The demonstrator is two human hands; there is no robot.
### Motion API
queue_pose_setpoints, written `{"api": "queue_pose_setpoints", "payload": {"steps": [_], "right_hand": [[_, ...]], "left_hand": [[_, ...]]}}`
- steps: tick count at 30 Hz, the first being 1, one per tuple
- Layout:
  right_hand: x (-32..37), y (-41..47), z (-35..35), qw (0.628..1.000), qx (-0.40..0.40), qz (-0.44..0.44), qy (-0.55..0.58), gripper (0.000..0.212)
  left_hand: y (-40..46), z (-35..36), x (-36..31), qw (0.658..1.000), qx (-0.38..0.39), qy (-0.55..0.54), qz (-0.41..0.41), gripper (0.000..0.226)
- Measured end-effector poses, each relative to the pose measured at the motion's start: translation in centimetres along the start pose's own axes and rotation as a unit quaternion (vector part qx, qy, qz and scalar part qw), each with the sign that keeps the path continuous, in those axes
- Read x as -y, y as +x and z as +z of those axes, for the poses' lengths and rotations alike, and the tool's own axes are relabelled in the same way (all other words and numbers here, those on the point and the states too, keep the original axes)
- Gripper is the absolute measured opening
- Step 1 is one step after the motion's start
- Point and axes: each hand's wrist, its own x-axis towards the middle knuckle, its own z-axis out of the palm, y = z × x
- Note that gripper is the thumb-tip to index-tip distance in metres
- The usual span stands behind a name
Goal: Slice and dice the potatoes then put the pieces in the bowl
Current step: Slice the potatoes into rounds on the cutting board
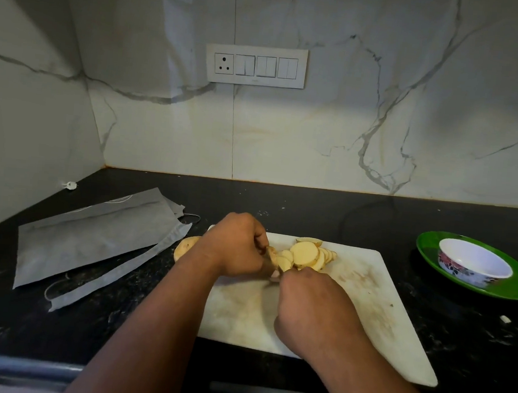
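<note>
A black counter [313,210] carries a white cutting board [366,315] at its centre. At three o'clock, well apart, a flowered bowl [474,262] sits on a green plate [513,287]. On the board's twelve o'clock edge lie fanned potato slices [307,254]. The left hand [234,244] grips the remaining potato end [273,255]. The right hand [313,307] is clenched, apparently around a knife I cannot see. Slicing seems underway; dicing comes next.
</note>
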Motion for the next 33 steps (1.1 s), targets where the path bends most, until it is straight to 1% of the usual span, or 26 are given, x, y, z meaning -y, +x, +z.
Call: {"api": "queue_pose_setpoints", "payload": {"steps": [3, 7, 14, 17, 20, 23, 26, 28, 30, 33], "right_hand": [[0.0, -1.1, 0.2, 1.0, 0.002, 0.002, 0.009, 0.018], [-0.6, -2.2, 0.7, 1.0, -0.012, 0.004, 0.025, 0.027], [-2.4, -2.1, 1.7, 0.992, -0.1, 0.032, 0.066, 0.032], [-2.9, -1.6, 2.5, 0.987, -0.126, 0.037, 0.092, 0.038], [-3.1, -1.0, 3.1, 0.981, -0.16, 0.047, 0.104, 0.049], [-3.4, -0.4, 3.6, 0.975, -0.176, 0.053, 0.127, 0.049], [-3.5, -0.3, 3.9, 0.971, -0.175, 0.061, 0.15, 0.047], [-3.6, -0.3, 4.0, 0.97, -0.179, 0.063, 0.151, 0.047], [-3.6, -0.3, 4.0, 0.971, -0.182, 0.063, 0.143, 0.048], [-3.5, -0.3, 4.1, 0.974, -0.176, 0.063, 0.127, 0.049]], "left_hand": [[-0.1, -0.2, -0.1, 1.0, 0.013, 0.014, 0.002, 0.03], [-0.4, -0.3, -0.2, 0.999, 0.027, 0.029, 0.005, 0.037], [-0.4, -0.1, 0.3, 0.999, 0.047, 0.024, 0.007, 0.05], [-0.3, 0.1, 0.2, 0.998, 0.051, 0.021, 0.007, 0.051], [-0.4, 0.1, 0.3, 0.998, 0.059, 0.011, 0.005, 0.052], [-0.7, -0.1, 0.0, 0.999, 0.053, 0.002, 0.001, 0.052], [-0.8, -0.3, -0.2, 0.999, 0.039, 0.036, -0.008, 0.053], [-0.6, -0.3, 0.0, 0.997, 0.024, 0.068, -0.016, 0.05], [-0.3, -0.3, 0.3, 0.995, 0.005, 0.096, -0.027, 0.041], [0.1, -0.3, 0.9, 0.993, -0.008, 0.105, -0.046, 0.026]]}}
